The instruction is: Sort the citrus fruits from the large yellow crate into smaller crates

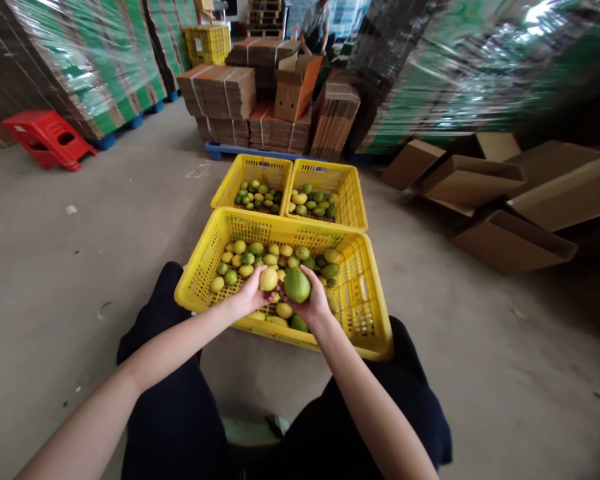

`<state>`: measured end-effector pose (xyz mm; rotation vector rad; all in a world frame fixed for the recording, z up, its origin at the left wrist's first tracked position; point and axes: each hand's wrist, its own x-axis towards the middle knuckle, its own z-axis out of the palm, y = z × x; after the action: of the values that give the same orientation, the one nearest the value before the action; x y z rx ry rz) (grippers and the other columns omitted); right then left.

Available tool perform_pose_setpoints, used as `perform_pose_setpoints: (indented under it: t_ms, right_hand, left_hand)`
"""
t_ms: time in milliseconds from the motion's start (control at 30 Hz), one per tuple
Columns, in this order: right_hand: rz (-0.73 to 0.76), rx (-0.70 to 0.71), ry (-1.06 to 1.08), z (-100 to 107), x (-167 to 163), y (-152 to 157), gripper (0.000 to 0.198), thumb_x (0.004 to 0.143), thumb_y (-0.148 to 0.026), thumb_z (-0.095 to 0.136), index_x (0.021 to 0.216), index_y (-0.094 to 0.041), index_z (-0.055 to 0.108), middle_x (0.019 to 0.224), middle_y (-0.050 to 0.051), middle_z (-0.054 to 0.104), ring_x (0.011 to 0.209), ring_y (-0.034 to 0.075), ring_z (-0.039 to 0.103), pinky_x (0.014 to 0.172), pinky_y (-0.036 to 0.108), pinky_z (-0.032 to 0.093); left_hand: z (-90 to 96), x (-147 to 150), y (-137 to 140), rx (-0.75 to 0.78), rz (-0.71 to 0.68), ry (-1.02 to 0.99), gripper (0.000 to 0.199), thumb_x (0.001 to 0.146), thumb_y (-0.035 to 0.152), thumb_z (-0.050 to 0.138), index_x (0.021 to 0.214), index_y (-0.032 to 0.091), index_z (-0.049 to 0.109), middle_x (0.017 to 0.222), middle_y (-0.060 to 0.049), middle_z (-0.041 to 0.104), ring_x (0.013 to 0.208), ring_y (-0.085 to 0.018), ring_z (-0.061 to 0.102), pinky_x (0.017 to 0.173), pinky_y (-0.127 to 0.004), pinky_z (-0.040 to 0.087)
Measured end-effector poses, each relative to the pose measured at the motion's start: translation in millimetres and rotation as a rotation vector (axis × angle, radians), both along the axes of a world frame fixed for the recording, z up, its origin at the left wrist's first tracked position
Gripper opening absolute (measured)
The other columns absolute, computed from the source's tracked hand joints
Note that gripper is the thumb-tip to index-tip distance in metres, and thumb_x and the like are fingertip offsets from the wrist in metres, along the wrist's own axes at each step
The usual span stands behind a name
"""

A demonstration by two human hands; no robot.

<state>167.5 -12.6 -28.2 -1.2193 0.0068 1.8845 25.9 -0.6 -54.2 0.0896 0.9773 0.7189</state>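
My left hand is closed around a yellow lemon. Close beside it, my right hand grips a larger green lemon. Both hands are over the near yellow plastic crate, which stands between my knees. Inside that crate lie several yellow and green lemons, spread mostly along the far side and under my hands. The fingertips of both hands are partly hidden behind the fruit.
Beyond the near crate stand a left yellow crate and a right yellow crate, each holding lemons. Flattened cartons are stacked behind on a blue pallet. Open cardboard boxes lie right; a red stool stands left. A person is at the back.
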Motion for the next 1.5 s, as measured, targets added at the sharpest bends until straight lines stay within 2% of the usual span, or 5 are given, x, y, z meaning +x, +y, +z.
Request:
perform_pose_setpoints:
  t_ms: [433, 700, 867, 1167, 1500]
  right_hand:
    - [0.012, 0.017, 0.099, -20.8, 5.9, 3.1, 0.014, 0.094, -0.032, 0.055, 0.092, -0.019, 0.061, 0.077, 0.005, 0.071, 0.072, 0.021, 0.072, 0.069, 0.037, 0.060]
    - [-0.006, 0.028, -0.024, -14.3, 12.7, -7.9, 0.026, 0.096, -0.041, 0.052, 0.083, -0.020, 0.061, 0.063, 0.002, 0.067, 0.056, 0.018, 0.066, 0.048, 0.027, 0.052]
    - [-0.062, 0.075, -0.048, -14.6, 23.8, -18.3, 0.010, 0.081, -0.024, 0.072, 0.082, -0.020, 0.062, 0.064, -0.001, 0.068, 0.052, 0.015, 0.063, 0.050, 0.027, 0.056]
    - [-0.042, 0.112, 0.048, -19.5, 34.0, -22.1, 0.024, 0.092, -0.038, 0.057, 0.082, -0.017, 0.066, 0.064, 0.007, 0.071, 0.049, 0.018, 0.064, 0.039, 0.024, 0.048]
    - [-0.063, 0.242, 0.111, -0.4, 32.2, -23.7, 0.017, 0.088, -0.032, 0.059, 0.089, -0.018, 0.068, 0.079, 0.009, 0.076, 0.070, 0.021, 0.072, 0.059, 0.031, 0.060]
  left_hand:
    - [0.4, -9.9, 5.0, 0.084, 0.170, 0.009, 0.031, 0.103, 0.033, 0.042, 0.115, 0.011, 0.060, 0.083, -0.009, 0.068, 0.060, -0.015, 0.066, 0.046, -0.019, 0.048]
    - [8.7, -6.9, -1.2, 0.161, 0.064, 0.013, 0.026, 0.099, 0.036, 0.049, 0.087, 0.015, 0.059, 0.069, -0.004, 0.065, 0.042, -0.010, 0.053, 0.036, -0.018, 0.037]
    - [10.4, -8.1, -3.7, 0.186, 0.032, -0.023, 0.040, 0.101, 0.044, 0.043, 0.078, 0.015, 0.058, 0.063, -0.004, 0.061, 0.041, -0.009, 0.050, 0.038, -0.019, 0.040]
    - [1.4, -5.1, -1.5, 0.179, 0.092, -0.052, 0.028, 0.097, 0.037, 0.058, 0.093, 0.011, 0.068, 0.061, -0.004, 0.061, 0.047, -0.012, 0.056, 0.042, -0.019, 0.046]
    - [12.5, -12.8, -3.6, 0.225, 0.064, -0.055, 0.039, 0.100, 0.037, 0.042, 0.088, 0.011, 0.067, 0.069, -0.008, 0.065, 0.053, -0.016, 0.061, 0.048, -0.025, 0.051]
